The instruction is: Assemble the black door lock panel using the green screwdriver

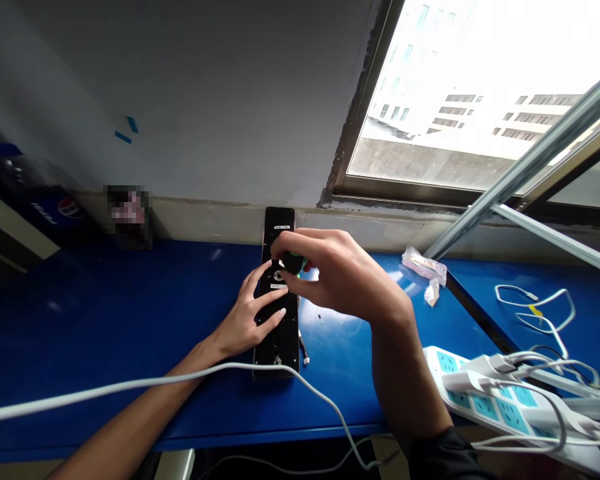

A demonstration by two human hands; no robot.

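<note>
A long black panel (276, 340) with white labels and small holes lies lengthwise on the blue table, its far end by the wall. My left hand (250, 310) rests on it from the left, fingers spread and pressing lightly on its surface. Above the panel's middle, my right hand (325, 263) has thumb and fingers closed around a short dark handle with green parts (294, 262), probably a screwdriver; its tip is hidden. Near the fingertips a round metal part (279, 275) shows on the panel. A short cable with a white connector (305, 353) sticks out at the panel's right side.
A white power strip (505, 400) with plugs sits at the right. A white cable (180, 379) crosses in front of the panel. Further back are a plastic packet (424, 265), a metal frame bar (535, 153) and a coiled white cable (545, 313). A Pepsi bottle (55, 210) is at left.
</note>
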